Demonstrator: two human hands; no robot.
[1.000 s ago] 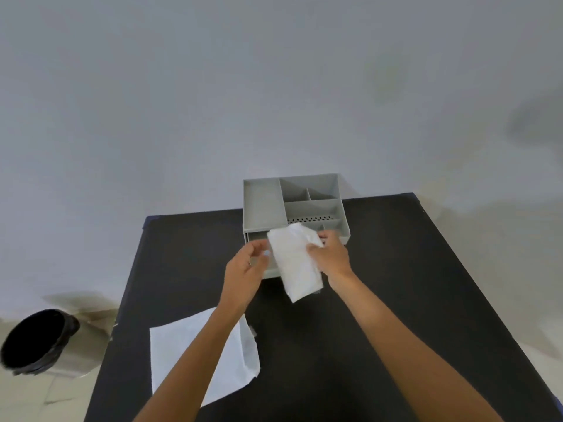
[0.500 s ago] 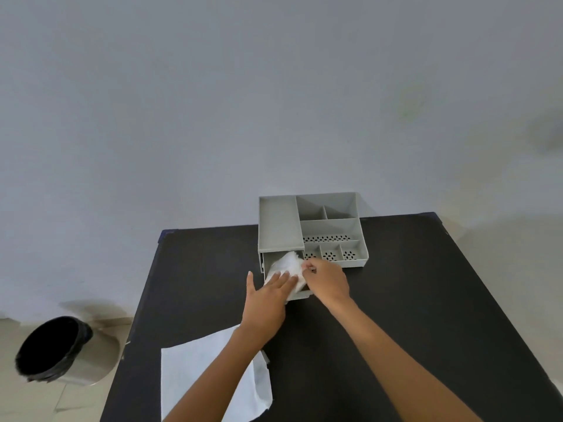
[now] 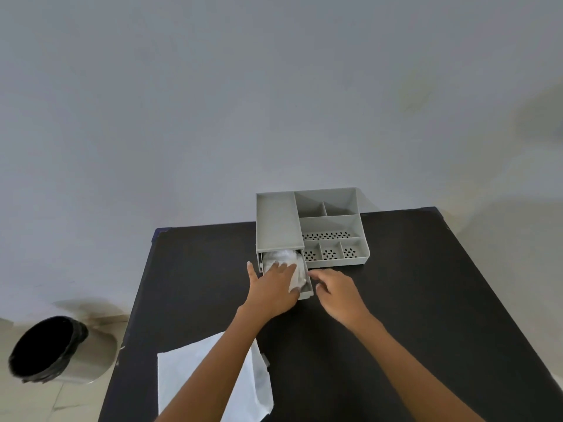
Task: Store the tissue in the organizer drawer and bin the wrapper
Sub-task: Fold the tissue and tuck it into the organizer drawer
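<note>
I see the crumpled white tissue sitting in the pulled-out drawer of the grey plastic compartment organizer, which stands at the far edge of the black bench. My left hand lies flat on the tissue, fingers spread, pressing down, gripping nothing. My right hand is just beside the drawer's right front corner, fingers loosely curled, empty, apart from the tissue. The flat white paper wrapper lies at the bench's near-left corner, partly under my left forearm. The black-lined round bin stands on the floor, left of the bench.
</note>
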